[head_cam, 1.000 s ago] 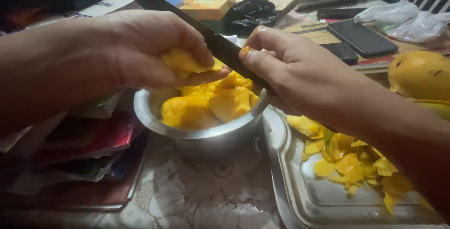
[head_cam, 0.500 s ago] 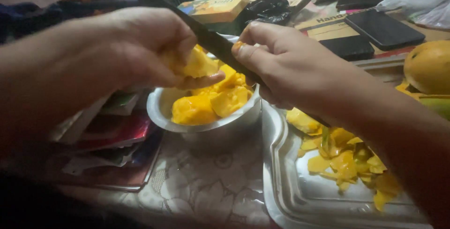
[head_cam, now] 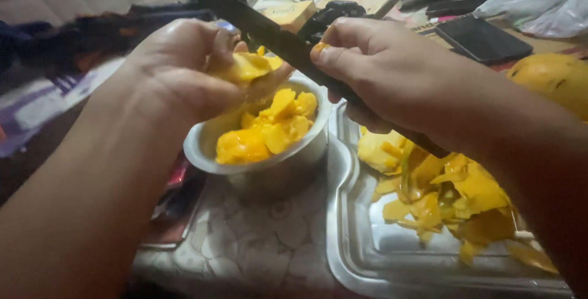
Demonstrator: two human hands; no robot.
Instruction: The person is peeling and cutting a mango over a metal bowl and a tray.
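Surface: cluttered table under a pale patterned cloth (head_cam: 257,244), with books, a dark phone (head_cam: 484,37) and plastic bags crowding the far edge from 12 to 2 o'clock.
Left hand: my left hand (head_cam: 184,72) is curled closed around a piece of mango (head_cam: 251,66), fingers wrapped over its back, held just above the bowl's rim at about 11 o'clock.
Right hand: my right hand (head_cam: 380,72) is closed tight on the handle of a knife (head_cam: 257,20), thumb pressed along the side; the dark blade runs up toward 10 o'clock, its edge touching the fruit.
Bowl: a steel bowl (head_cam: 306,152) sits at centre, directly below both hands, well filled with cut yellow chunks (head_cam: 269,130).
Tray: a steel tray (head_cam: 367,256) lies touching the bowl at 4 o'clock, holding a heap of peels (head_cam: 453,195) and scraps.
Whole fruit: an uncut mango (head_cam: 551,78) rests at 2 o'clock, apart from the tray.
Step in hand: as I judge it, I am slicing flesh off the held piece so it falls into the bowl.
Unclear: my fingers hide most of the piece, so it may be mostly stone by now; I cannot tell.
Next move: it calls for a short, controlled draw of the blade, my left fingertips kept clear of the edge.
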